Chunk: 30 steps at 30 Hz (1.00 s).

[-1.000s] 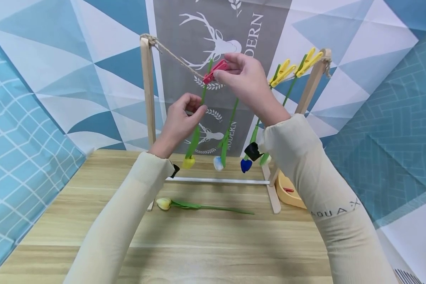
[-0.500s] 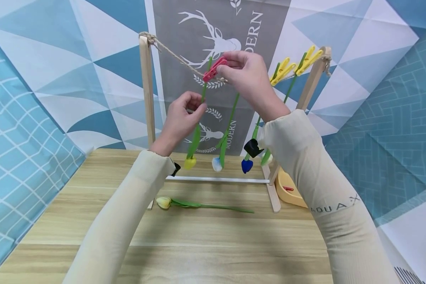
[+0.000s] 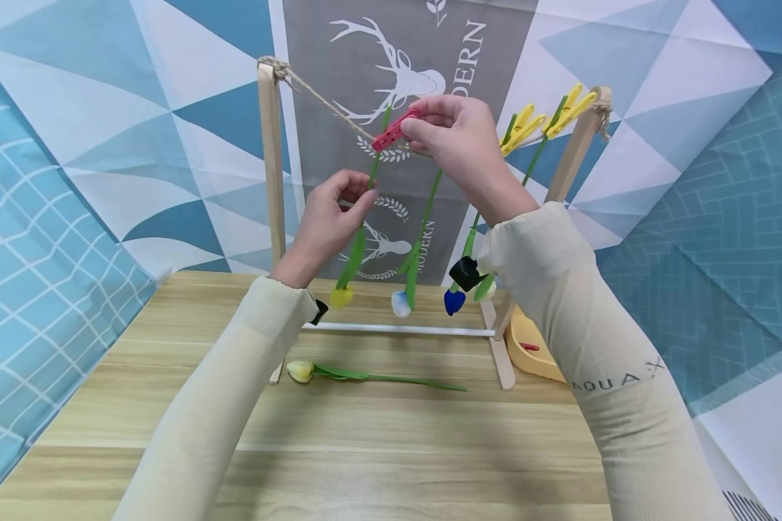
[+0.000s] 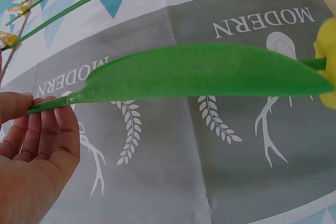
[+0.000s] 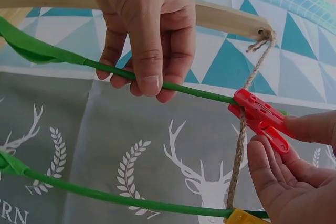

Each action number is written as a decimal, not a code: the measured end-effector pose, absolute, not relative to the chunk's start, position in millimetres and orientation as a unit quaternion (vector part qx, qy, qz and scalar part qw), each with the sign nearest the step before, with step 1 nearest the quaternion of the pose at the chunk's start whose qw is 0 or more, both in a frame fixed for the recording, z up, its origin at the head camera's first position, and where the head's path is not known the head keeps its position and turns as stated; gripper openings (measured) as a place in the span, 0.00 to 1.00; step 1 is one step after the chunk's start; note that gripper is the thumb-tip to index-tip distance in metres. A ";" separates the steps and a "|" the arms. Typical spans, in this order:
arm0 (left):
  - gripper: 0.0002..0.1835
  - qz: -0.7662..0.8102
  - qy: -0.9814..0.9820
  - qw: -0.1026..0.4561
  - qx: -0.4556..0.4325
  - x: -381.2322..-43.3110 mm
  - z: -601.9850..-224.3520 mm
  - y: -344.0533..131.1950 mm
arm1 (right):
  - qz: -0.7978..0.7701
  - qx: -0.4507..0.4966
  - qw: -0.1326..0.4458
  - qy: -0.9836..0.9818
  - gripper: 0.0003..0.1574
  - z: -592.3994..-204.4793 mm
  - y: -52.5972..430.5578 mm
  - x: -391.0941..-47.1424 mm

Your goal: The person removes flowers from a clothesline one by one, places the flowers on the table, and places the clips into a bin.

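Note:
My left hand (image 3: 329, 221) pinches the green stem of a yellow artificial tulip (image 3: 342, 296), which hangs flower down; the left wrist view shows thumb and fingertips on the stem (image 4: 50, 105). With thumb and fingers, my right hand (image 3: 459, 141) grips the tail of a red clothespin (image 3: 392, 132). In the right wrist view the front of this clothespin (image 5: 257, 116) sits where the stem crosses the twine (image 5: 239, 156). To the right hang a white-and-blue tulip (image 3: 401, 304), a blue tulip (image 3: 454, 302) and a whitish tulip, partly hidden by my right sleeve.
The twine runs between two wooden posts (image 3: 271, 166), joined low down by a white rod (image 3: 404, 330). Yellow clothespins (image 3: 521, 130) hold stems at the right. A pale yellow tulip (image 3: 301, 372) lies on the table; a yellow tray (image 3: 528, 333) with a red piece stands behind my right arm.
The yellow tulip's flower has swung slightly left. My right fingers have shifted a little toward the tail of the red clothespin; both hands otherwise stay nearly in place.

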<state>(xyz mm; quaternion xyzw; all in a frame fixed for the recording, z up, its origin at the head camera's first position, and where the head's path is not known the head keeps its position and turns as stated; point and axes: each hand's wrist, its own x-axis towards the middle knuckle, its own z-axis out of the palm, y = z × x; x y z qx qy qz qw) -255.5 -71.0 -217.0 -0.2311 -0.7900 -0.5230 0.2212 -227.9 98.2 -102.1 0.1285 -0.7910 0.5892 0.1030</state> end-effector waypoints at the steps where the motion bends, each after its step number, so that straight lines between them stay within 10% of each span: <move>1: 0.12 -0.522 -0.791 0.220 -0.232 -255.6 -217.2 -71.2 | 0.593 0.129 0.102 -0.788 0.15 -102.4 98.6 -227.6; 30: 0.10 -0.476 -0.819 0.233 -0.219 -250.1 -227.2 -93.3 | 0.664 0.144 0.188 -0.709 0.11 -97.6 103.7 -222.9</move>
